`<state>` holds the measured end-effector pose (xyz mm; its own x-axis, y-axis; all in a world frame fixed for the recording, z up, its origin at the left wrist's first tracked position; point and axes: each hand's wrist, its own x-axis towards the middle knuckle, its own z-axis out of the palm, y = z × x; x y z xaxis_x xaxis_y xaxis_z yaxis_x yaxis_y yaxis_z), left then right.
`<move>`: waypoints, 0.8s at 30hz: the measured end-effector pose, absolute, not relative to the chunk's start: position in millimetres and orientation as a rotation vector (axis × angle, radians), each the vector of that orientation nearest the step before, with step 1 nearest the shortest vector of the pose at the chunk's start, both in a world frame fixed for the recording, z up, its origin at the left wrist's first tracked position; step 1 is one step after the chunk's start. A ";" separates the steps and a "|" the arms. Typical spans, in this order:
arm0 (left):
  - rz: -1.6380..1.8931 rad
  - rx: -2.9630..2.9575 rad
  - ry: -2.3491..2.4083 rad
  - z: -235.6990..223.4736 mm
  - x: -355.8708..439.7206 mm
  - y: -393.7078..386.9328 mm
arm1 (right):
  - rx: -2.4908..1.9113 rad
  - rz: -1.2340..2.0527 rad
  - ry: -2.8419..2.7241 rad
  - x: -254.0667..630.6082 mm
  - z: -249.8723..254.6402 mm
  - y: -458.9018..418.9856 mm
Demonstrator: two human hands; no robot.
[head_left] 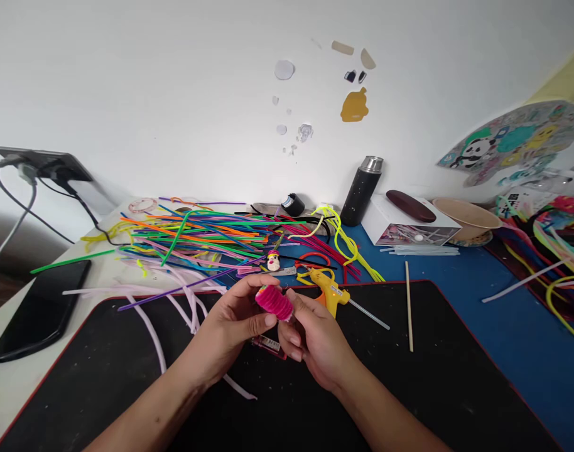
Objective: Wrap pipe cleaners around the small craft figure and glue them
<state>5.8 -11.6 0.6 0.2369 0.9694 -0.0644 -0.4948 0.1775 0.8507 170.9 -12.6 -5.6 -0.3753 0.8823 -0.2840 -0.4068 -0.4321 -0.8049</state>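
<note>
Between my two hands is a small magenta coil of fuzzy pipe cleaner (274, 302), held up above the black mat (362, 389). My left hand (230, 320) pinches its left side, thumb in front and fingers behind. At its right end, the thumb and fingers of my right hand (318, 342) close on it. Just beyond my hands lie a yellow glue gun (328, 292) with a clear glue stick in its back, and scissors (287, 271) with red handles. A small doll-like head (273, 260) sits near the blades. Partly hidden under my hands is a small labelled package (268, 344).
A large heap of coloured pipe cleaners (197, 232) spreads across the back left. Pale pink stems (148, 326) reach onto the mat. A wooden stick (409, 307) lies to the right. Behind stand a black flask (361, 191), a white box (409, 220) and a bowl (466, 216).
</note>
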 end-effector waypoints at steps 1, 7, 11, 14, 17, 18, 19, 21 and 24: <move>1.172 0.833 0.738 0.1 5.6 -11.8 | -0.927 1.894 -0.819 170.8 -4.9 -12.5; 1.205 1.046 0.917 1.7 5.6 -17.1 | -0.960 1.817 -0.827 170.9 -3.9 -12.1; 1.229 1.160 0.994 2.8 7.0 -21.5 | -0.966 1.807 -0.823 170.7 -4.9 -12.0; 1.307 1.283 1.046 1.9 8.2 -23.0 | -0.962 1.795 -0.830 170.5 -5.5 -11.6; 1.409 1.471 1.103 1.8 8.8 -23.0 | -0.967 1.779 -0.830 170.0 -6.7 -10.9; 1.425 1.519 1.122 2.2 8.6 -22.8 | -0.973 1.770 -0.831 169.9 -7.3 -10.8; 1.429 1.552 1.140 2.6 8.3 -22.7 | -0.976 1.755 -0.833 169.8 -8.0 -10.6; 1.402 1.581 1.164 3.5 7.1 -22.7 | -0.984 1.715 -0.840 169.8 -9.4 -10.4; 1.346 1.550 1.159 4.1 5.6 -23.8 | -0.993 1.665 -0.847 170.6 -11.0 -9.9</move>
